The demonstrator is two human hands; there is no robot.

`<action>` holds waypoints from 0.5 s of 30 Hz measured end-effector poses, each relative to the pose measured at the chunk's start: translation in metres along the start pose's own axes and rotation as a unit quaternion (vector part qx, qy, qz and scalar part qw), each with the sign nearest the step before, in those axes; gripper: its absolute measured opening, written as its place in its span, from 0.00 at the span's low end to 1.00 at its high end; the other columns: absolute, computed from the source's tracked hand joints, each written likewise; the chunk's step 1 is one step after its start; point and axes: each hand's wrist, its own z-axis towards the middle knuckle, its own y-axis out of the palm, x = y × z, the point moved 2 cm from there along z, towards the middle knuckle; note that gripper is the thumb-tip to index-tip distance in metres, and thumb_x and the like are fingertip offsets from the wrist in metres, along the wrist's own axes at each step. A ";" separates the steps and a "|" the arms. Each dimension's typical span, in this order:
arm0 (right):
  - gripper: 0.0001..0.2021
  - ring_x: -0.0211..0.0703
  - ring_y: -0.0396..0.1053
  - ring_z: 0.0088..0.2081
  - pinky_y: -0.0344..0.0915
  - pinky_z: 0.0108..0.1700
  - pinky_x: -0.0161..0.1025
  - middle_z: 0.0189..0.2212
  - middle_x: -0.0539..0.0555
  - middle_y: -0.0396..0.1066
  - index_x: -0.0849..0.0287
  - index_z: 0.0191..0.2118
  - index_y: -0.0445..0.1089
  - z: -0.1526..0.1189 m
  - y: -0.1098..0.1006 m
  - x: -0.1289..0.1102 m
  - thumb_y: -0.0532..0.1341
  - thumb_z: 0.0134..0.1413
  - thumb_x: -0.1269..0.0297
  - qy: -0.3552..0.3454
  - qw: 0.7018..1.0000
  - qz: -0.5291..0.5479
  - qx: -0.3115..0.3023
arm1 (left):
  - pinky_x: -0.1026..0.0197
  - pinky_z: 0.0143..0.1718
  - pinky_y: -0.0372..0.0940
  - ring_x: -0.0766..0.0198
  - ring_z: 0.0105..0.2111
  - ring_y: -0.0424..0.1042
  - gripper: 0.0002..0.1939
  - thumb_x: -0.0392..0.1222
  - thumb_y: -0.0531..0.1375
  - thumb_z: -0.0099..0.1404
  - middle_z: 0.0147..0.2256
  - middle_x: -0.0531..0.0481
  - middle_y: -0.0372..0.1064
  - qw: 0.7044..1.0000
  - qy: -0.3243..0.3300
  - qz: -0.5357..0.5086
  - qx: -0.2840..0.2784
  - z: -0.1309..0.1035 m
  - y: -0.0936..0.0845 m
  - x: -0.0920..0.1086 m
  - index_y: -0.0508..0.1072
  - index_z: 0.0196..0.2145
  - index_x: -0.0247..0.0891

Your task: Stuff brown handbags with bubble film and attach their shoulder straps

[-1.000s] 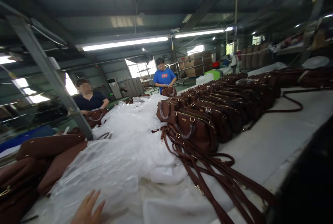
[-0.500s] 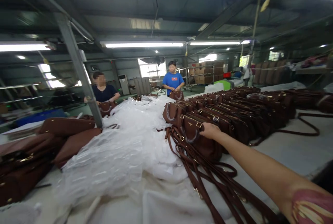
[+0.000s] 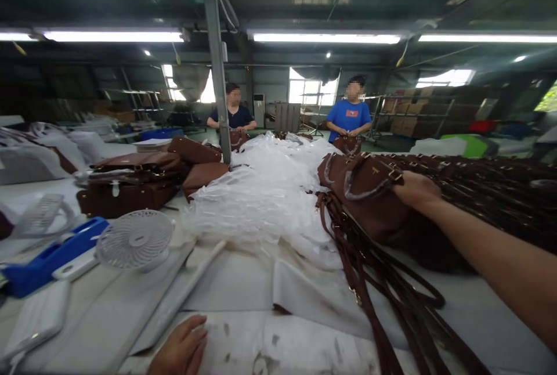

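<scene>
My right hand (image 3: 415, 189) is closed on the top edge of a brown handbag (image 3: 378, 215), near a gold buckle of its handle. The bag is tilted, and its handle is covered in clear plastic. Below it, a bundle of brown straps (image 3: 363, 282) with gold clasps hangs toward the front of the table. My left hand (image 3: 180, 346) is low in front of me over the pale table covering, fingers loosely extended and nothing seen in them. Crumpled clear plastic bags (image 3: 261, 195) are heaped left of the handbag.
Rows of brown handbags (image 3: 496, 189) fill the right side. At left are a white fan (image 3: 136, 240), a blue tape dispenser (image 3: 52, 259) and stacked brown bags (image 3: 130, 183). Beyond a grey post (image 3: 216, 73), two people stand across the table, each with hands at a brown bag.
My view has swung left, bringing the fan and tape dispenser into sight. My left hand has come into view. The gripped handbag now tilts and stands apart from the row.
</scene>
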 end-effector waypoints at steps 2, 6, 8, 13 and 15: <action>0.22 0.66 0.69 0.46 0.61 0.45 0.53 0.48 0.73 0.73 0.61 0.52 0.72 -0.005 -0.024 -0.021 0.63 0.58 0.50 -0.041 0.998 -0.011 0.039 | 0.59 0.50 0.76 0.58 0.47 0.80 0.10 0.41 0.57 0.71 0.48 0.46 0.78 1.000 -0.009 -0.002 -0.004 0.007 -0.001 0.009 0.79 0.43 0.43; 0.19 0.61 0.69 0.46 0.61 0.46 0.50 0.45 0.63 0.75 0.51 0.52 0.73 -0.048 -0.071 -0.079 0.62 0.60 0.47 -0.151 0.977 0.047 0.141 | 0.53 0.51 0.77 0.56 0.48 0.78 0.10 0.40 0.55 0.73 0.48 0.44 0.77 0.999 -0.027 -0.030 -0.029 0.017 0.002 0.022 0.77 0.44 0.42; 0.15 0.59 0.70 0.44 0.63 0.44 0.49 0.41 0.59 0.76 0.47 0.49 0.74 -0.081 -0.090 -0.107 0.64 0.60 0.48 -0.214 0.953 0.121 0.179 | 0.52 0.51 0.76 0.56 0.49 0.78 0.10 0.40 0.55 0.73 0.49 0.43 0.76 0.998 -0.034 -0.045 -0.036 0.021 0.001 0.025 0.77 0.44 0.42; 0.06 0.53 0.71 0.33 0.64 0.37 0.47 0.32 0.55 0.75 0.45 0.42 0.73 -0.167 -0.087 -0.153 0.63 0.60 0.55 -0.337 0.902 0.197 0.187 | 0.53 0.52 0.75 0.56 0.49 0.77 0.09 0.40 0.56 0.73 0.49 0.43 0.76 0.995 -0.060 -0.076 0.007 0.026 -0.019 0.023 0.77 0.43 0.41; 0.06 0.50 0.72 0.32 0.66 0.35 0.44 0.32 0.53 0.76 0.48 0.44 0.71 -0.202 -0.062 -0.163 0.61 0.62 0.62 -0.409 0.876 0.211 0.148 | 0.55 0.52 0.75 0.57 0.48 0.78 0.09 0.41 0.57 0.73 0.48 0.43 0.76 0.992 -0.084 -0.086 0.032 0.024 -0.031 0.017 0.77 0.42 0.40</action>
